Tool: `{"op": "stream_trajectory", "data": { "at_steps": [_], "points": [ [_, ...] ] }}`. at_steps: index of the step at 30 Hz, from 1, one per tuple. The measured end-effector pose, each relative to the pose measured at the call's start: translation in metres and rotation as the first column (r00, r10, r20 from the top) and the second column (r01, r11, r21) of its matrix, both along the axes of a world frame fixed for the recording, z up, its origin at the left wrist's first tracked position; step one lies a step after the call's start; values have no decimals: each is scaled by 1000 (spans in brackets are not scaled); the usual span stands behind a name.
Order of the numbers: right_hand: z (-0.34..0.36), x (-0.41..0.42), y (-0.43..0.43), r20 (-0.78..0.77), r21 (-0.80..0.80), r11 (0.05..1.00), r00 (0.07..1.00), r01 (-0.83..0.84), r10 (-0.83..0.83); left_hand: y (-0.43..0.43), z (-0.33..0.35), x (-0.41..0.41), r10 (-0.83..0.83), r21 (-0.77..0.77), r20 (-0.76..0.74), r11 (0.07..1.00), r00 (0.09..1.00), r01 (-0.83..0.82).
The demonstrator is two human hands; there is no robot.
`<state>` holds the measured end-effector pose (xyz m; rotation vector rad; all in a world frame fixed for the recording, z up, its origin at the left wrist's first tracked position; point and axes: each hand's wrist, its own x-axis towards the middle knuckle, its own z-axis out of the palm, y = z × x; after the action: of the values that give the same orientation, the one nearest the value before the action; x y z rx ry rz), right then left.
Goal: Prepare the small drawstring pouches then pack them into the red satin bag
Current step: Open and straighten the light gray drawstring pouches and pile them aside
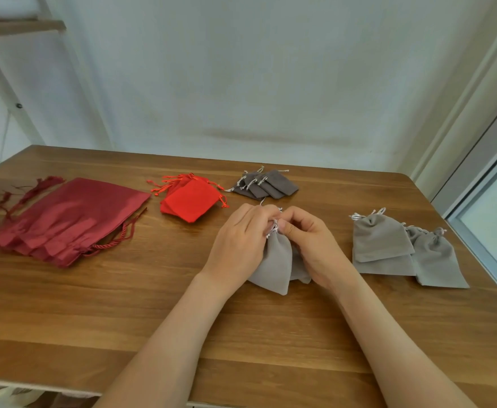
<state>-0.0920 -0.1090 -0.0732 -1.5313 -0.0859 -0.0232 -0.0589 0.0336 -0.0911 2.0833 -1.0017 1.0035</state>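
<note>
Item: light grey pouch (pixel 275 262), soft and matte, gathered at the neck, lying mid-table. The left hand (pixel 235 248) and right hand (pixel 317 248) are meeting at its mouth, both pinching the white cord, probably working the drawstring. The red satin bag (pixel 70 219) is lying flat, well apart at the left, likely awaiting packing.

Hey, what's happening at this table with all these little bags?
A person is preparing a light grey pouch at the middle of the wooden table: the left hand and right hand both pinch its gathered neck. Spare light grey pouches lie to the right, with dark grey pouches and bright red pouches behind. The red satin bags lie flat at the left.
</note>
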Motion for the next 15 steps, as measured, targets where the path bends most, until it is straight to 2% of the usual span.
{"op": "stream_trajectory", "data": {
  "at_steps": [4,6,10,12,15],
  "points": [
    [-2,1,4,-5,35,999,1000,22,-22,-1,3,-1,11,-80,-110,997,994,-20],
    [-2,0,6,-2,36,999,1000,15,-15,-1,5,-2,-22,-123,-221,992,975,-5],
    [2,-2,5,38,-24,999,999,31,-30,-2,3,2,-81,-327,-438,942,895,-75],
    [4,-3,6,52,-58,997,998,47,-44,-1,0,5,0,-402,-412,897,911,-182],
    [5,-4,7,58,-64,997,997,51,-48,-1,-3,7,146,-312,-357,913,923,-265]
  ]
}}
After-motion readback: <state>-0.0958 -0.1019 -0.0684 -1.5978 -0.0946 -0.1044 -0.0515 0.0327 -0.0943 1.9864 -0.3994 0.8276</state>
